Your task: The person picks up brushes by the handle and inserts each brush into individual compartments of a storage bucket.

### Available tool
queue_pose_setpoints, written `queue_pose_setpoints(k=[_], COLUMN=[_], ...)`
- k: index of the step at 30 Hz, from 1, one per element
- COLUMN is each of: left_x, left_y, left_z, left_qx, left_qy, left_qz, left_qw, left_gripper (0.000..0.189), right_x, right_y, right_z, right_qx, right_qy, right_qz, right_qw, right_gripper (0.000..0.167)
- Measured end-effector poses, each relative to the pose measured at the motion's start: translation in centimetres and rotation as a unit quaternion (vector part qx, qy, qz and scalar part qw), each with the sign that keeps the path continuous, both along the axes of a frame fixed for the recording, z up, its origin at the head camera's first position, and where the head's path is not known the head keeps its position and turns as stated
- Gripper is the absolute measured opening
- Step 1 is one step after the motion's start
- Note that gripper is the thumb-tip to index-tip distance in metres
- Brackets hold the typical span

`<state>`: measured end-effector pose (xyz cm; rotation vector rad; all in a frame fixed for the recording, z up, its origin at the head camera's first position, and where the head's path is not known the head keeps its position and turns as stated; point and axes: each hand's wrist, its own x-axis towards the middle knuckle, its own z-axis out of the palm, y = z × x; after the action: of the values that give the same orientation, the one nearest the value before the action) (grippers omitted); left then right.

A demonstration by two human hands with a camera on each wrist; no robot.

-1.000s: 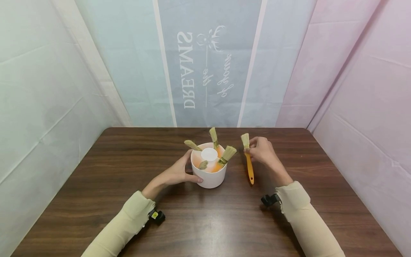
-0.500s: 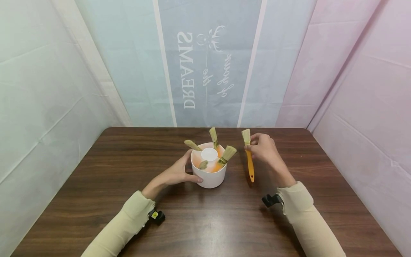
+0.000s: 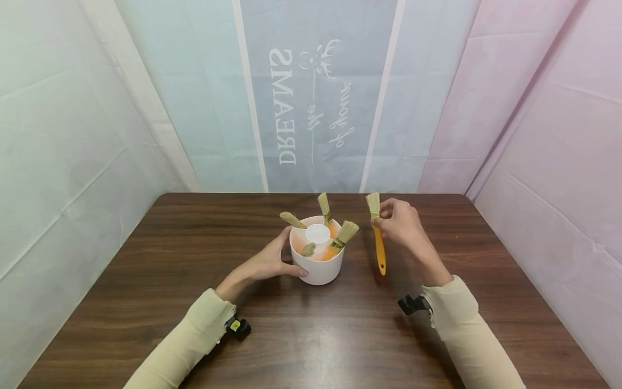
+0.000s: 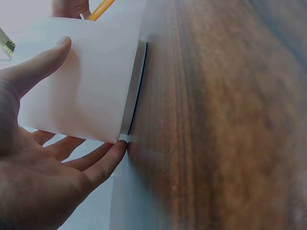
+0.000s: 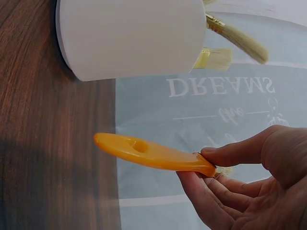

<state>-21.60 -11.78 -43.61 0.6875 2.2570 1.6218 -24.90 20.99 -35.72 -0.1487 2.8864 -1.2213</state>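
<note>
A white round container (image 3: 317, 273) with a short tube in its middle stands on the table. My left hand (image 3: 267, 262) grips its left side, thumb in front and fingers behind, as the left wrist view also shows. Several brushes with pale bristles and orange handles lean inside it, among them a wide brush (image 3: 346, 233) at the right and another brush (image 3: 324, 204) at the back. To the right, my right hand (image 3: 402, 220) pinches a paintbrush (image 3: 379, 251) near its ferrule, bristles up and orange handle hanging down. In the right wrist view the handle (image 5: 148, 154) is apart from the container.
The dark wood-grain table (image 3: 311, 346) lies beneath both arms. Fabric walls enclose it; the back cloth (image 3: 316, 108) carries printed lettering. A black wrist camera (image 3: 238, 327) sits on the left sleeve and another black camera (image 3: 412, 304) on the right one.
My right hand has moved slightly up and away with the paintbrush, which stays pinched. The left hand and the container have not visibly moved.
</note>
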Motion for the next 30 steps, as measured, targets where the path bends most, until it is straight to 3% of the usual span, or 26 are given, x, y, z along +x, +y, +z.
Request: queue_pose_setpoints(k=[30], left_x=[0.2], left_y=[0.0], left_z=[0.0], left_qx=[-0.007], left_qy=[-0.002], left_qz=[0.006], left_qw=[1.0], left_gripper=[0.113], right_x=[2.5], right_y=[-0.5], right_z=[3.2], right_qx=[-0.024], right_qy=[0.036], right_qz=[0.018], right_qw=[0.9989], right_gripper=[0.041])
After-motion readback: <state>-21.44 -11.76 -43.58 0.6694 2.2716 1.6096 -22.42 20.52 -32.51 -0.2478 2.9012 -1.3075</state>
